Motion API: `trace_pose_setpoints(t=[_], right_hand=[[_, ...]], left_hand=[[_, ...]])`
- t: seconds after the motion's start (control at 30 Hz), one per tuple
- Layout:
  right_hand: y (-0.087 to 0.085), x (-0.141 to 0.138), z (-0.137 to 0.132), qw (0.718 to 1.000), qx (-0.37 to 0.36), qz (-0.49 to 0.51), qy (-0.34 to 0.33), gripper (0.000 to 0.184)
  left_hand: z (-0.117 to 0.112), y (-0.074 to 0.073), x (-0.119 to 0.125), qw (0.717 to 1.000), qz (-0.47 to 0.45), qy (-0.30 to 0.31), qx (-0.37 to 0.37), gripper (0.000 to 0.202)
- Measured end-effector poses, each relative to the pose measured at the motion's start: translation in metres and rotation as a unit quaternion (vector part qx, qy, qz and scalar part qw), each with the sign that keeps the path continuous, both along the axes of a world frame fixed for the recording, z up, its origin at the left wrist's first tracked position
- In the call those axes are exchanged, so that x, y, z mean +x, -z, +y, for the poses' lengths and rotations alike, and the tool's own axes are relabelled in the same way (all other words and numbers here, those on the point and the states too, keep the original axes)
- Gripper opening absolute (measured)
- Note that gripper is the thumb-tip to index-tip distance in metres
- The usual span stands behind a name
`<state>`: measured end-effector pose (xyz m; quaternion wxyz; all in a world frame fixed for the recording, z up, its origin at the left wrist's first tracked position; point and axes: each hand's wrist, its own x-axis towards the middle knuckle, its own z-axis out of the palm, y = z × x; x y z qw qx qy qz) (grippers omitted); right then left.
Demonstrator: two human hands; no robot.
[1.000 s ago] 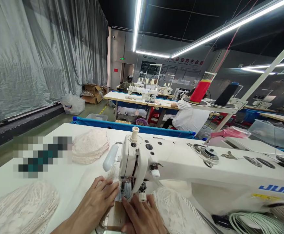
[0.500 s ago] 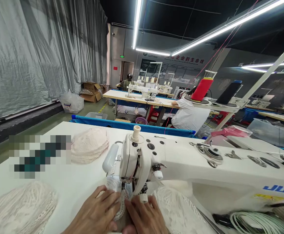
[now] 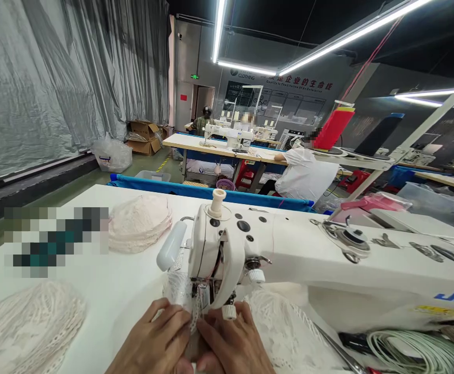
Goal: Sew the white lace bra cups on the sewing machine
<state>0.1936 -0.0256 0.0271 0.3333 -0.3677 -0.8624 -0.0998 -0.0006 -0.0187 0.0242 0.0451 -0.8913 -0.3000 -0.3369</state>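
My left hand [image 3: 155, 335] and my right hand [image 3: 235, 340] are close together in front of the white sewing machine [image 3: 289, 246]. Between them runs a white lace piece [image 3: 195, 321], passing under the presser foot area. Bent fingers of both hands press and grip its edges; the thumbs lie low near each other. More of the lace shows beyond the left fingertips, left of the needle. A heap of white lace [image 3: 277, 327] lies right of my right hand, under the machine arm.
A lace stack [image 3: 28, 327] lies at the left, with a round pale stack [image 3: 140, 223] farther back. Scissors [image 3: 339, 348] and a coil of pale green cord [image 3: 417, 350] sit at the right. Beyond the table, a person in a white shirt [image 3: 305, 174] sits by another machine table.
The view has shifted slightly. The lace between my hands has fed farther in, with less of it showing on my side and more behind the needle. Both hands stay on it.
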Motion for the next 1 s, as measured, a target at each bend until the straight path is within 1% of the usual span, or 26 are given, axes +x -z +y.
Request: trace_pose_setpoints(t=[0.07, 0.23, 0.33, 0.43, 0.5, 0.6, 0.7, 0.8, 0.9, 1.0], right_hand=[[0.0, 0.001, -0.003, 1.0, -0.018, 0.004, -0.007, 0.06], [0.0, 0.003, -0.003, 1.0, -0.021, 0.006, -0.022, 0.059], [0.0, 0.003, -0.002, 1.0, -0.012, 0.016, -0.023, 0.059], [0.001, 0.002, 0.0, 0.999, 0.005, 0.028, -0.039, 0.061], [0.003, 0.001, 0.0, 0.998, 0.023, 0.035, -0.049, 0.061], [0.005, 0.0, 0.0, 0.997, 0.043, 0.045, -0.048, 0.059], [0.006, -0.001, 0.0, 0.997, 0.049, 0.042, -0.042, 0.059], [0.005, 0.0, 0.001, 0.997, 0.055, 0.034, -0.044, 0.059], [0.005, 0.0, 0.003, 0.997, 0.056, 0.034, -0.044, 0.057], [0.007, 0.001, 0.005, 0.997, 0.045, 0.042, -0.039, 0.058]], left_hand=[[-0.003, -0.002, 0.003, 1.0, -0.016, -0.006, -0.004, 0.035], [0.0, -0.007, 0.004, 0.999, -0.002, -0.033, 0.023, 0.025], [0.002, 0.0, 0.002, 0.999, 0.005, -0.028, 0.026, 0.026], [0.003, 0.01, 0.0, 0.997, 0.01, -0.03, 0.071, 0.028], [0.002, 0.015, 0.0, 0.996, 0.012, -0.027, 0.087, 0.028], [0.002, 0.013, 0.0, 0.997, 0.024, -0.029, 0.062, 0.027], [0.001, 0.005, 0.002, 0.998, 0.035, -0.034, 0.033, 0.032], [0.002, -0.001, 0.003, 0.999, 0.03, -0.034, 0.027, 0.033], [0.003, 0.002, 0.003, 0.999, 0.031, -0.03, 0.027, 0.028], [0.005, 0.01, 0.003, 0.999, 0.033, -0.029, 0.015, 0.022]])
